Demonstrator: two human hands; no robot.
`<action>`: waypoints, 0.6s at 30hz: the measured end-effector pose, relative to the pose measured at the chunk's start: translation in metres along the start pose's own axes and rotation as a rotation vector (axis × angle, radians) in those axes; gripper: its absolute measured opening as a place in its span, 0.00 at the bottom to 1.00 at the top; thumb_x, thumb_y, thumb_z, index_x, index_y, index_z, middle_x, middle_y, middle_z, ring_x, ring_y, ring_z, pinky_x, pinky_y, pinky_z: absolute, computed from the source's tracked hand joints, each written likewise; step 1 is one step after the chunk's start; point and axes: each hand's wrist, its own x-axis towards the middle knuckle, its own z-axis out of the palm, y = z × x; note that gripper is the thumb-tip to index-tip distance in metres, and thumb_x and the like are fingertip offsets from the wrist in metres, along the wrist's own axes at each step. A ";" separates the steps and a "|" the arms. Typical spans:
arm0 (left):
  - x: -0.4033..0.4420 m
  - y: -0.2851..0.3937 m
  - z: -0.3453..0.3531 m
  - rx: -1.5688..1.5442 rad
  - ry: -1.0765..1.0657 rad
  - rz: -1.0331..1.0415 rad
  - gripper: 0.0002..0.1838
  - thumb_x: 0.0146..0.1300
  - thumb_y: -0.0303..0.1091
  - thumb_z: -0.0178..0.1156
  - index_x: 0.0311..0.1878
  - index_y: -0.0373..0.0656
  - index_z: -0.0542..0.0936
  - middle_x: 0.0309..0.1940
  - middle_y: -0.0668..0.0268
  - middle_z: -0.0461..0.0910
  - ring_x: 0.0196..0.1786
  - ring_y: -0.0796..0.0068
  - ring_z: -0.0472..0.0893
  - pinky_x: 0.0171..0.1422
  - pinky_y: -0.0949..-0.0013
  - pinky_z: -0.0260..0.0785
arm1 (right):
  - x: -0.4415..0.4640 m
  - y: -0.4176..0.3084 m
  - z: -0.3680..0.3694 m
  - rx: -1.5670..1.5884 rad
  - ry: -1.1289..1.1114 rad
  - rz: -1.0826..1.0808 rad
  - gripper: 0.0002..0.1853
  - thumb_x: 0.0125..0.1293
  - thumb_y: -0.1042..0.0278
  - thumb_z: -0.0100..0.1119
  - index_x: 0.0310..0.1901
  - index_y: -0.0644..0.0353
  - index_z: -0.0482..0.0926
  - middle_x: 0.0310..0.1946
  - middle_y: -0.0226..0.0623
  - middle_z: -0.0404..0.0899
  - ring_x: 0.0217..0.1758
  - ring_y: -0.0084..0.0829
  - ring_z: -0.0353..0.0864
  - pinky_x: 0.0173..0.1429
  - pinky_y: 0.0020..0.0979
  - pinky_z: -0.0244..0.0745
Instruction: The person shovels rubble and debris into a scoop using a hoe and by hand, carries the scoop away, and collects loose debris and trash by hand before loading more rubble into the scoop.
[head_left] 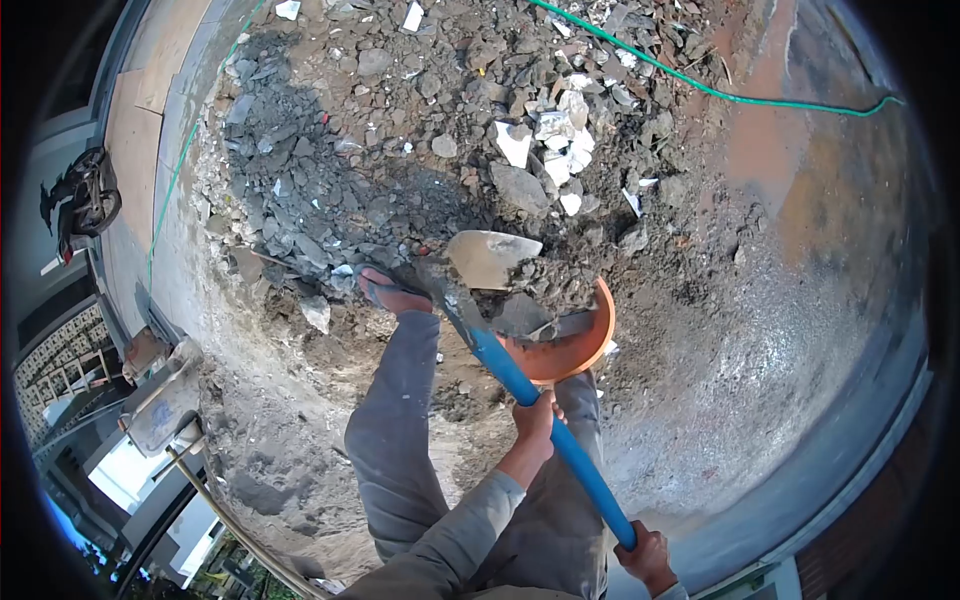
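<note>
I hold a hoe by its blue handle, which slants from lower right to upper left. My left hand wraps around the middle of the shaft. Near the butt end, my right hand is closed around it. The shaft's far part is caked with dirt, and the broad, muddy hoe blade rests against the rubble. Just below the blade, an orange curved container lies tilted near my right leg, with grey chunks at its opening. My left foot in a sandal stands at the rubble's edge.
A heap of broken concrete and soil spreads ahead, with white tile shards. A green hose crosses at upper right. Wet paving lies right. A wheelbarrow and a parked motorcycle stand left.
</note>
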 end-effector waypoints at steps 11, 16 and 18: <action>0.046 0.388 0.064 -0.209 -0.215 0.830 0.07 0.60 0.29 0.57 0.30 0.45 0.68 0.23 0.71 0.66 0.23 0.78 0.68 0.29 0.70 0.67 | 0.294 -0.247 -0.031 0.140 0.399 -0.556 0.15 0.55 0.67 0.64 0.43 0.57 0.73 0.25 0.49 0.80 0.30 0.52 0.82 0.36 0.50 0.76; 0.153 0.458 0.118 0.103 -0.065 0.886 0.11 0.64 0.33 0.59 0.27 0.43 0.69 0.20 0.68 0.69 0.19 0.75 0.69 0.22 0.70 0.65 | 0.341 -0.311 0.004 0.304 0.549 -0.612 0.15 0.56 0.64 0.63 0.40 0.62 0.72 0.27 0.52 0.81 0.34 0.56 0.82 0.39 0.50 0.77; 0.176 0.412 0.119 0.493 0.101 0.732 0.11 0.65 0.34 0.58 0.30 0.42 0.70 0.20 0.68 0.69 0.19 0.75 0.69 0.22 0.70 0.65 | 0.310 -0.296 0.019 0.385 0.309 -0.369 0.15 0.56 0.65 0.63 0.40 0.64 0.71 0.28 0.55 0.80 0.34 0.58 0.81 0.41 0.52 0.77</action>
